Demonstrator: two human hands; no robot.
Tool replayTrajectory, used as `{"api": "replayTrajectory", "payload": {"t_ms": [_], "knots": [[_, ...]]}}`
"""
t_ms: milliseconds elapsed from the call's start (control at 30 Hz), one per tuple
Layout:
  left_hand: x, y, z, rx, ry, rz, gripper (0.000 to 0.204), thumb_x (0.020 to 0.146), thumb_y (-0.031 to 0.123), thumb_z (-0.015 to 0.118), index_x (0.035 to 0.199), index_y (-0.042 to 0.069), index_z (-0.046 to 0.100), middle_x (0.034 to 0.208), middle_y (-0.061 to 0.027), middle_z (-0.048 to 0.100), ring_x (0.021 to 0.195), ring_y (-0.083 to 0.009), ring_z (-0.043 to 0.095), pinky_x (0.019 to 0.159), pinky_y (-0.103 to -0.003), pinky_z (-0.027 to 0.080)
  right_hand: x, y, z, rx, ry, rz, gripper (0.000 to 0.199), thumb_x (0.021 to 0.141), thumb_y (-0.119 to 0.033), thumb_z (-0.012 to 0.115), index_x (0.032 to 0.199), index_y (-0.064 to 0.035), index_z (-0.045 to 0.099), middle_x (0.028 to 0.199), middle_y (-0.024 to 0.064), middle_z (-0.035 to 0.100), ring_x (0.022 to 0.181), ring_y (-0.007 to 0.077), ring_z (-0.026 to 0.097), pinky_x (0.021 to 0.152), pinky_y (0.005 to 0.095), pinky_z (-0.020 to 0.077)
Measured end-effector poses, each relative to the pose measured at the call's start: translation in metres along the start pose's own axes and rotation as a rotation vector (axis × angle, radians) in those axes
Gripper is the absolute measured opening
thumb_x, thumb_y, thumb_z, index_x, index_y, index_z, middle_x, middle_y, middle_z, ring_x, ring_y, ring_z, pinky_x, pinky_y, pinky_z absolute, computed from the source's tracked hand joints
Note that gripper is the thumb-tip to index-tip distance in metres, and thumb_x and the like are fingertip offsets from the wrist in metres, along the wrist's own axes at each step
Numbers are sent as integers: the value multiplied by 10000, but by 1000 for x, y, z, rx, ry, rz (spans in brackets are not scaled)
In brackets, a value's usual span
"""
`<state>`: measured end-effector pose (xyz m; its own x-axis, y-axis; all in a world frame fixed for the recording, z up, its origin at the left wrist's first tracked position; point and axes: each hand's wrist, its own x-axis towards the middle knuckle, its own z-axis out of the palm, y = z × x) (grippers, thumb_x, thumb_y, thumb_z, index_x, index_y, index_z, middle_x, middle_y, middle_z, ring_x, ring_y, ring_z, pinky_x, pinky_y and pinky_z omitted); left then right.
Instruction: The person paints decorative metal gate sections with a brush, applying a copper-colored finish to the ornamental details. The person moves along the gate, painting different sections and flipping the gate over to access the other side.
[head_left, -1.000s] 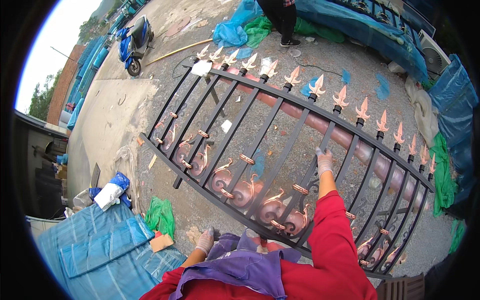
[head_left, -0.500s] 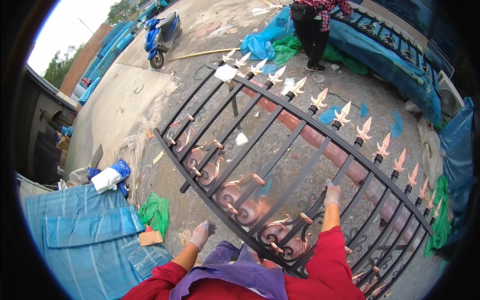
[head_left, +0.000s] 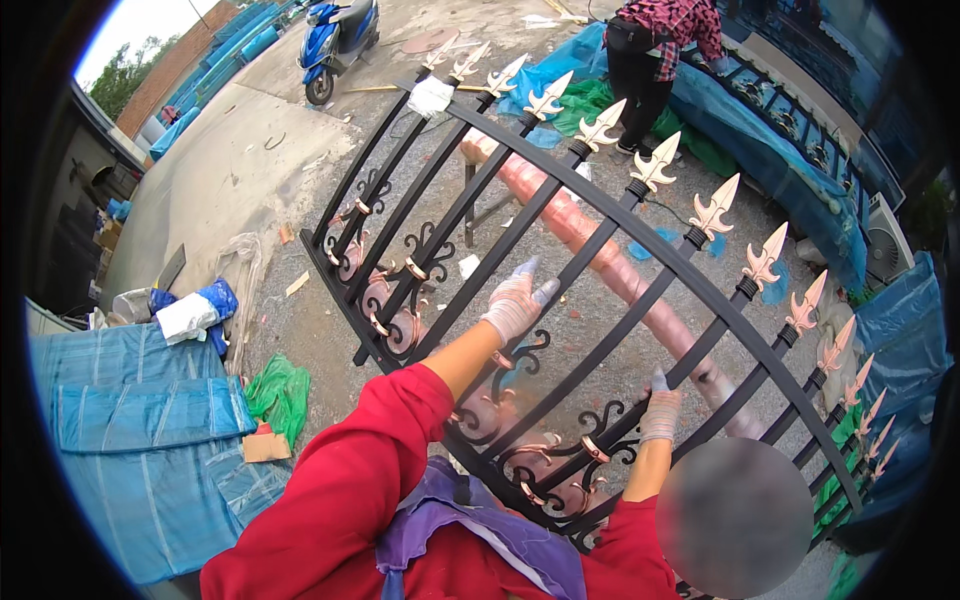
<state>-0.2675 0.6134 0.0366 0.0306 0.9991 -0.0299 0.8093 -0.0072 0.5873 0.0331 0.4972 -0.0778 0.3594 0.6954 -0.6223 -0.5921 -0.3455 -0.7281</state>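
Observation:
A black metal fence panel, with copper-tinted spear tips along its curved far rail and scrollwork near me, spans the view in front of me. My left hand, in a pale thin glove with greyish fingertips, reaches over the panel beside one bar. Its thumb and fingers are apart, with nothing between them. Farther right, my right hand, gloved alike, grips one of the bars; its thumb shows while most of the other fingers are hidden. A pinkish wrapped beam runs beneath the panel.
Another person bends over a second panel on blue sheeting at the far right. Blue sheeting and green plastic lie at left. A scooter stands far off. A blurred round patch covers the lower right.
My left hand has moved from beside the panel's near edge to above its bars. The far rail and spear tips look larger and nearer. My right hand stays on the bar.

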Motion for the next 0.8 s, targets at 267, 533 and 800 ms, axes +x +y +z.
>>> {"api": "replayTrajectory", "payload": {"t_ms": [267,533,800], "knots": [[27,-21,40,-623,-401,-200,590,891,580,502,1132,48,577,772,-79,611,678,-182,594,636,-321,489,-25,-3,16,-145,27,-170,264,850,-184,680,855,-97,430,567,22,466,399,149,432,372,301,368],[-5,10,13,-766,-334,-167,531,873,593,538,829,65,503,581,-14,453,474,-106,435,438,-273,376,-73,-34,10,-145,8,-328,191,864,-102,650,996,-68,516,585,-3,488,460,99,480,406,250,390],[-39,178,-102,-994,-245,99,527,850,566,600,803,43,552,544,13,456,445,-61,448,394,-222,351,-203,-212,1,-131,-44,-621,194,915,-151,582,1058,-36,521,569,13,488,437,122,478,432,260,405]]}}
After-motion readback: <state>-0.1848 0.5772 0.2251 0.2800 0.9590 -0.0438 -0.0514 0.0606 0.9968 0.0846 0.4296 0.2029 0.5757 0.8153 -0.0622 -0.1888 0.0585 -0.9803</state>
